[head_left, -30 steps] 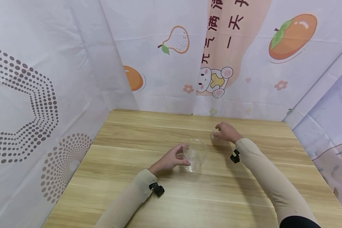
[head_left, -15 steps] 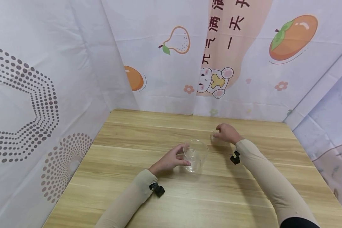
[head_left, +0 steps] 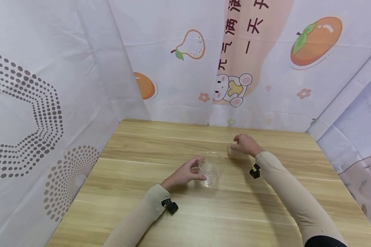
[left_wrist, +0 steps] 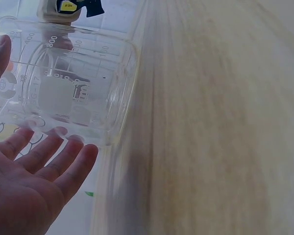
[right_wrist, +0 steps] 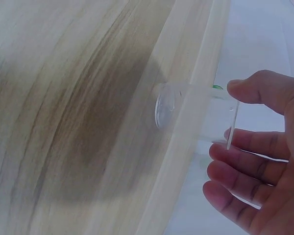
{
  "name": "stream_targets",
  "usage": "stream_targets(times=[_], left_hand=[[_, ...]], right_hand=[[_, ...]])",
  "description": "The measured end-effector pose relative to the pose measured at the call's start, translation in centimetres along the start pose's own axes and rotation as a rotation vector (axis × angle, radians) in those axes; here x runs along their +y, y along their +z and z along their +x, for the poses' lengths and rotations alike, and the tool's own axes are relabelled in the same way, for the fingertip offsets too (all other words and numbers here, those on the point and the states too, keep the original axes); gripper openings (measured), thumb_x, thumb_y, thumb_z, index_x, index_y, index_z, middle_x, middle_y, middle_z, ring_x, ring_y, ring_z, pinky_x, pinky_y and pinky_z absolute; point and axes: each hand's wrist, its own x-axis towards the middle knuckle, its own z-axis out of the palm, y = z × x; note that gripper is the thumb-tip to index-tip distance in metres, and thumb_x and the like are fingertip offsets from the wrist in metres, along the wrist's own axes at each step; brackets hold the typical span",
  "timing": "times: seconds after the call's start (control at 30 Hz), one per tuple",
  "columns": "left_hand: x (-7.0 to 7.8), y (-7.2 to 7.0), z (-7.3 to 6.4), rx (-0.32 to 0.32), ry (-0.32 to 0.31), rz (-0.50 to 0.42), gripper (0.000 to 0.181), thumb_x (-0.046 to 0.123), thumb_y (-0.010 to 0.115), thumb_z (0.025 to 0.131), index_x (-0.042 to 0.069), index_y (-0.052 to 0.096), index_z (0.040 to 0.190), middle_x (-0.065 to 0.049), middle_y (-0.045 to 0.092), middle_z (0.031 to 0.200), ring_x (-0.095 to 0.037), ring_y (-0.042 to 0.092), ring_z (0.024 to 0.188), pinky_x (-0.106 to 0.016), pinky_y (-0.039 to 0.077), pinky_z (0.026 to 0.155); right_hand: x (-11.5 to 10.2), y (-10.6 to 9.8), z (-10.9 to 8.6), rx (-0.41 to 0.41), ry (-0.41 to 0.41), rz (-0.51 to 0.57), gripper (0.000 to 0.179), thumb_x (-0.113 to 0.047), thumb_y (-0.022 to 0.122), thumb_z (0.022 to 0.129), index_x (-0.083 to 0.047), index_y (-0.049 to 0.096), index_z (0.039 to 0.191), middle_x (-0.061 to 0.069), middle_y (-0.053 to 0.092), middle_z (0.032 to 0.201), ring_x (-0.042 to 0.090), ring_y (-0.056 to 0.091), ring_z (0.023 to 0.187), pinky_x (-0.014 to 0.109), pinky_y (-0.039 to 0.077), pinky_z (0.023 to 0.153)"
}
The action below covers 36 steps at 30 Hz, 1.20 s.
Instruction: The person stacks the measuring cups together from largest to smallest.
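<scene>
A large clear beaker [head_left: 212, 169] with white graduation marks stands upright near the middle of the wooden table. My left hand [head_left: 183, 173] holds it from the left side. In the left wrist view, the thumb and fingertips lie on opposite sides of the beaker [left_wrist: 105, 85]. Farther back and to the right, my right hand [head_left: 246, 144] has a small clear cup [head_left: 231, 148]. The right wrist view shows the thumb and fingers pinching this cup [right_wrist: 206, 115] near its rim, its round base toward the tabletop.
The wood-grain table [head_left: 136, 212] runs back to a printed white curtain [head_left: 179, 85]. Another curtain [head_left: 89, 85] with dotted patterns hangs along the left, and a pale patterned one [head_left: 358, 130] on the right. Both wrists wear small black cameras.
</scene>
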Motion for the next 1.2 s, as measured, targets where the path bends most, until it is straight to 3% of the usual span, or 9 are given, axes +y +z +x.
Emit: stream_targets(times=[0.5,1.2], left_hand=[[0.1,0.0,-0.1,-0.002,0.005,0.004,0.084,0.019,0.077,0.084,0.011,0.030,0.152,-0.011,0.037,0.155,-0.032,0.043,0.138,-0.042,0.044,0.110],[0.0,-0.1,0.0,-0.002,0.012,0.011,0.084,0.021,0.078,0.083,0.010,0.031,0.152,-0.009,0.038,0.155,-0.030,0.040,0.140,-0.042,0.042,0.113]], right_hand=[[-0.7,-0.6,-0.1,0.010,-0.001,-0.021,0.045,-0.025,0.067,0.084,0.012,0.064,0.110,0.018,0.069,0.090,0.024,0.062,0.079,0.045,0.055,0.078],[-1.5,-1.4,-0.4,0.029,0.010,-0.012,0.047,-0.028,0.068,0.086,0.012,0.065,0.112,0.018,0.069,0.092,0.024,0.063,0.080,0.046,0.054,0.079]])
